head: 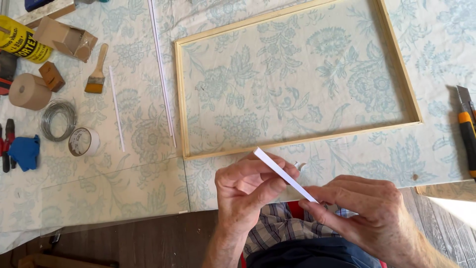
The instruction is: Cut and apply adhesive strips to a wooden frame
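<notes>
A short white strip (285,173) is held between both hands near the table's front edge. My left hand (248,191) pinches its upper part between thumb and fingers. My right hand (367,208) grips its lower end. A small curl of white material (299,165) shows just behind the strip. Just beyond the hands lies a light wooden rectangular frame (181,104) flat on the floral table cover (139,183).
Two long thin white rods (161,74) (116,109) lie left of the frame. Further left are a paintbrush (96,72), wire coil (58,119), tape roll (83,142), brown paper roll (29,92), cardboard box (67,38) and blue cloth (25,152). A utility knife (467,134) lies at right.
</notes>
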